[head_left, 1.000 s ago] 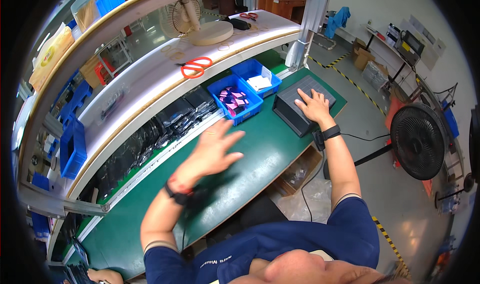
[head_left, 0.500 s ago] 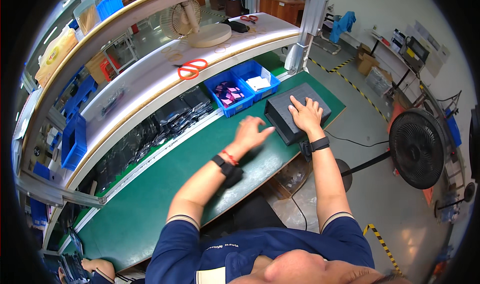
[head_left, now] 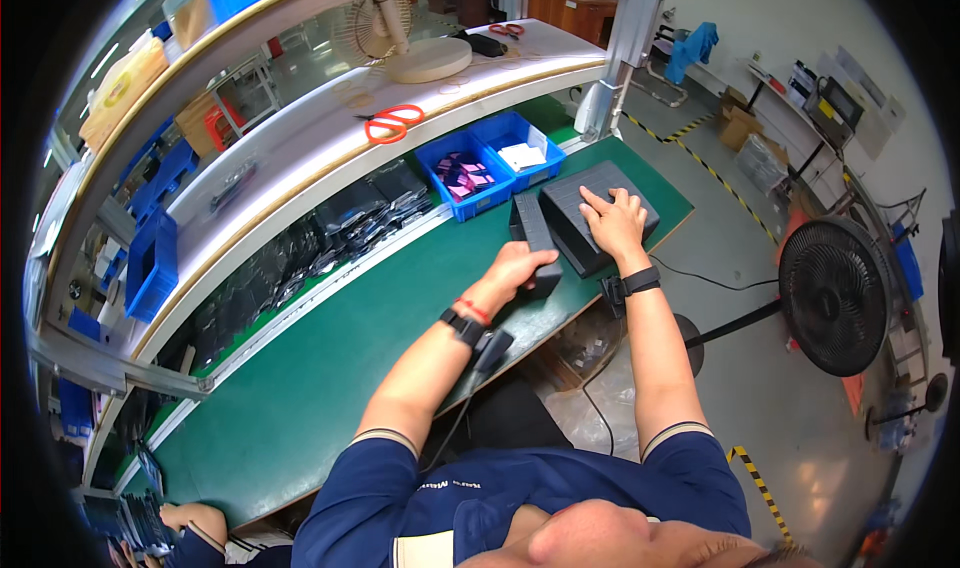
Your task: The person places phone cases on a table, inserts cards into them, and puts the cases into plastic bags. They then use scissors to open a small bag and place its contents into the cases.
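Observation:
A dark grey, box-like block [head_left: 572, 196] sits at the right end of the green table [head_left: 330, 398]. My right hand [head_left: 615, 222] rests on top of it with fingers spread. A narrower dark grey slab [head_left: 533, 224] stands at a slant against the block's left side, touching or nearly touching it. Around its near end my left hand [head_left: 516, 268] is closed, thumb on top. Whether block and slab are single pieces or stacks of thin ones, I cannot tell. Black bands sit on both wrists.
Behind the block stand two blue bins, one with pink-and-dark pieces [head_left: 463, 176], one with white pieces [head_left: 523, 156]. Black bagged items [head_left: 320, 238] line the table's back. Red-handled scissors [head_left: 394, 124] lie on the shelf. A black fan [head_left: 838, 296] stands right; another person's arm [head_left: 195, 518] shows lower left.
My left hand has closed on the dark slab, which now stands apart from the block as a separate piece. My right hand has stayed on the block.

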A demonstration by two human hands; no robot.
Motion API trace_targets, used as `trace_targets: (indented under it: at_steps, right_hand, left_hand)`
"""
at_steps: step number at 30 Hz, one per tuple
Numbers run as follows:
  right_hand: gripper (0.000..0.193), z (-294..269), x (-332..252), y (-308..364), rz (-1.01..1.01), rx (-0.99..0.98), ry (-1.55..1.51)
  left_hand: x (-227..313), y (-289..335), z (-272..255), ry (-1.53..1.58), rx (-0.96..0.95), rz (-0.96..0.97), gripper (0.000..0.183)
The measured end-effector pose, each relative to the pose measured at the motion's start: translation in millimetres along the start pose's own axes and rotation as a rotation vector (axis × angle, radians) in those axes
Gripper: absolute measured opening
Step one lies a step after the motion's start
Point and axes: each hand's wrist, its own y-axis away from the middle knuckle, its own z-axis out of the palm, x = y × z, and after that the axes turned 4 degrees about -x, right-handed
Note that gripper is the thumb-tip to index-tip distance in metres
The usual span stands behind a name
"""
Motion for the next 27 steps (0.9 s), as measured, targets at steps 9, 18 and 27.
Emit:
trace_targets:
  at_steps: [9,18,27]
  right_hand:
    - [0.019,-12.2,-116.3,60.4,-0.342,0.047,-0.634]
    - [0.021,11.2,-257.9,170.6,-0.238,-0.577,-1.395]
    - [0.018,55.3,-222.5,131.1,0.147,-0.896,-1.484]
  left_hand:
    - [-31.6,170.9,-44.3,0.164,0.185,0.357,0.022]
    - [-68.2,256.9,-81.8,-0.012,0.603,0.355,0.031]
    - [-72.2,322.7,-115.1,0.251,0.735,0.377,0.026]
